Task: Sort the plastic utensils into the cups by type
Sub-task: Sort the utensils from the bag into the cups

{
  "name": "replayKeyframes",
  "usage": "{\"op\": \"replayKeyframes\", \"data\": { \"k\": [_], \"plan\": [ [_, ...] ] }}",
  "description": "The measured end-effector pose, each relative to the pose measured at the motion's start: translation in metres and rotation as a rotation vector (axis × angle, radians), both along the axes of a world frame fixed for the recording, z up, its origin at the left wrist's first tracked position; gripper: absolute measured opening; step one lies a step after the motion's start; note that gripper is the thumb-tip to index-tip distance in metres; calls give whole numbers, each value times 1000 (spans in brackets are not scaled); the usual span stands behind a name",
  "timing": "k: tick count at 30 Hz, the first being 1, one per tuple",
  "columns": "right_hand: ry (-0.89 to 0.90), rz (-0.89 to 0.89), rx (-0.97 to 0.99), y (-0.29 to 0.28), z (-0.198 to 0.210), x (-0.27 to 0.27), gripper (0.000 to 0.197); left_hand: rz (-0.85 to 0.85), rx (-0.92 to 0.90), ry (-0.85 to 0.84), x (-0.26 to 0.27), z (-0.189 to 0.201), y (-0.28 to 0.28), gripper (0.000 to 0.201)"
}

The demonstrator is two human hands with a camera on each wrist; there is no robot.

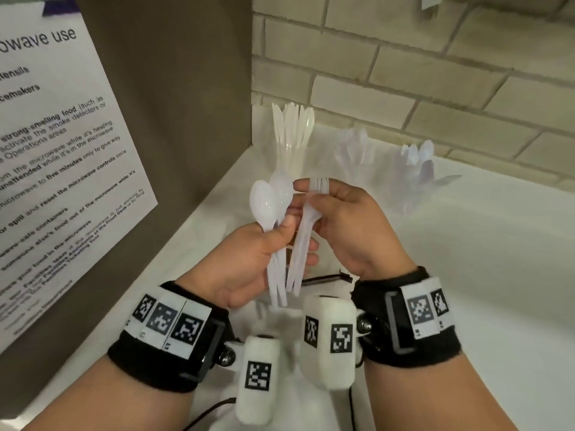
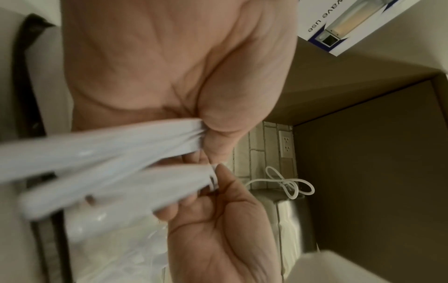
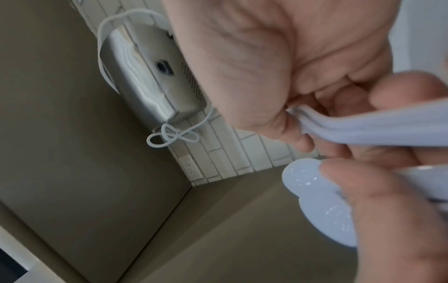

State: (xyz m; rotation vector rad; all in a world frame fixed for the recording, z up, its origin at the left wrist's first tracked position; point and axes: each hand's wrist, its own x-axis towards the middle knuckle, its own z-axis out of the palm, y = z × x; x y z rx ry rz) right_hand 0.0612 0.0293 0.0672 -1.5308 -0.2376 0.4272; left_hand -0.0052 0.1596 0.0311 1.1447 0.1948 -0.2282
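The utensils are white, slightly translucent plastic with thin ribbed handles. The left hand (image 1: 249, 259) has its grip curled round the handles of a few spoons (image 1: 269, 202), thumb pressed over them, two oval bowls fanned up toward 12 o'clock and the handle ends sticking out below the palm. Just beside it at 3 o'clock, the right hand (image 1: 354, 225) pinches a small bundle of forks (image 1: 306, 231): thumb and forefinger close on the tines at the top, the lower fingers curl round the handles. Both bundles are held in the air above the table (image 1: 466, 259), near its left front, and almost touch each other. In the left wrist view the handles (image 2: 109, 149) run blurred across the palm; in the right wrist view the fork handles (image 3: 363, 124) leave the closed fingers and a spoon bowl (image 3: 322, 201) shows behind the other hand's thumb.

At 12 o'clock from the hands, against the brick wall (image 1: 404, 73), stand three clear cups. The left cup (image 1: 292, 157) holds upright knives (image 1: 292, 122). The middle cup (image 1: 353, 157) holds pale utensils too blurred to tell by type. The right cup (image 1: 413, 181) holds spoons, some leaning out to 3 o'clock.

A printed microwave notice (image 1: 62, 150) hangs on the brown panel at 9 o'clock.
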Motion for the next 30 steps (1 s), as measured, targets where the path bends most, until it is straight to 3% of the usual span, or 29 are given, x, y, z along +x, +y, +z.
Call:
{"op": "replayKeyframes", "data": {
  "k": [5, 9, 14, 19, 24, 30],
  "plan": [
    [44, -219, 235, -6, 3, -8, 22, -145, 12, 25, -9, -1, 4, 52],
    [118, -143, 302, -4, 9, -14, 18, -203, 36, 57, -12, -2, 1, 76],
    [75, -173, 153, -10, 12, -8, 27, -167, -39, 87, -13, -2, 3, 46],
    [65, 107, -62, -11, 8, -16, 14, -254, -67, 69, -15, 1, 7, 49],
    [18, -79, -42, -7, 2, -11, 9, -152, -94, 73, -13, 2, 4, 43],
    [-41, -57, -39, -4, -5, -11, 11, -118, -9, 58, -12, 4, 0, 36]
  ]
}}
